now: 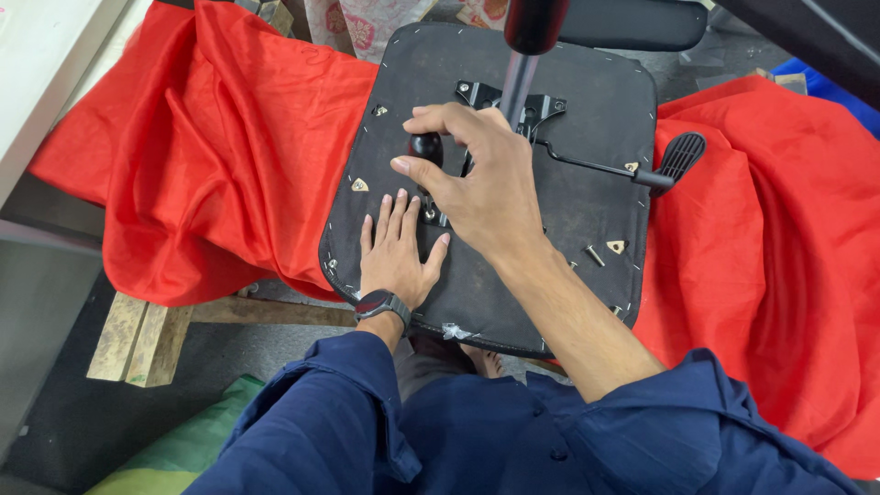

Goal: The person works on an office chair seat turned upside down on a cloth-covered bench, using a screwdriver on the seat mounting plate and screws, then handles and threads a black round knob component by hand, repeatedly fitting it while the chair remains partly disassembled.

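Red cloth (220, 156) drapes a workbench where a black chair seat (596, 101) lies upside down, its underside facing us. From the head view, we press our left hand (396, 252) flat and open against the seat, fingers spread, just below the metal mechanism plate (541, 108). Our right hand (477, 179) closes around a black knob (425, 147) beside that plate, which looks like a tool handle, though its tip is hidden. A loose screw (594, 256) lies on the seat, near the lever paddle (680, 156). We judge that a fastener at the plate is being driven; next, we think, comes steady downward pressure while turning.
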